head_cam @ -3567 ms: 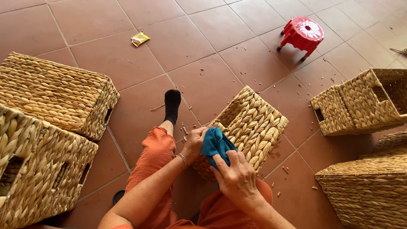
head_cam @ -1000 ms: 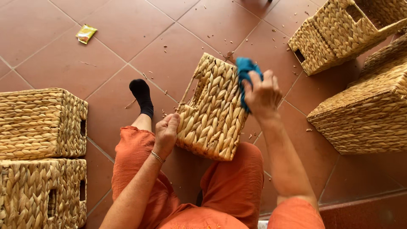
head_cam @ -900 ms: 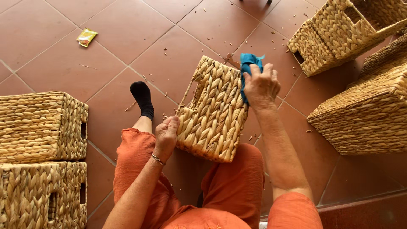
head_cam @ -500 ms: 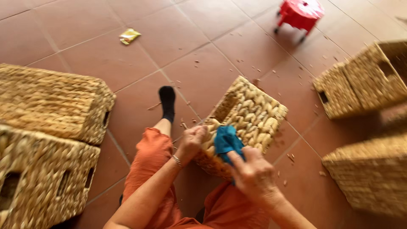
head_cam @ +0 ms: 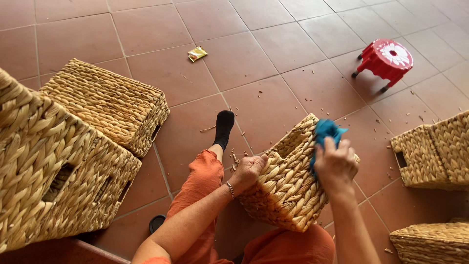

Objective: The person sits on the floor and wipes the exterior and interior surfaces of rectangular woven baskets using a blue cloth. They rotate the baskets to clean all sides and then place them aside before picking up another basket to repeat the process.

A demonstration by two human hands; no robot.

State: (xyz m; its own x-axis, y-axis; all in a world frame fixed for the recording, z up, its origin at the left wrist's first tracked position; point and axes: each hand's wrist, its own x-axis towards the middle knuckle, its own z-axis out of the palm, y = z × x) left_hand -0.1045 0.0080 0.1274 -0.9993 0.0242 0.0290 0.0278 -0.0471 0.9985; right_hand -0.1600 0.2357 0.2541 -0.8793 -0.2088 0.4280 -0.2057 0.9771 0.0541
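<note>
Head view, looking down at my lap. My left hand (head_cam: 247, 171) is curled around the near-left corner of a woven basket (head_cam: 288, 195), fingers closed on its edge. The basket sits tipped on my thigh, between my two hands, resting against my orange trousers (head_cam: 195, 195). My right hand (head_cam: 336, 166) is closed around a blue cloth (head_cam: 325, 131), pressing it against the basket's upper right side; the cloth sticks out above my fingers.

My foot in a black sock (head_cam: 224, 128) is stretched out on the red tiled floor (head_cam: 273, 54), just beyond the basket. Straw bits are scattered on the tiles around it.

Two big woven baskets (head_cam: 73, 146) stacked close on my left. More woven baskets (head_cam: 435, 151) on my right, well apart from my hands. Small red stool (head_cam: 386, 59) far right. Yellow wrapper (head_cam: 197, 53) on the floor further out.
</note>
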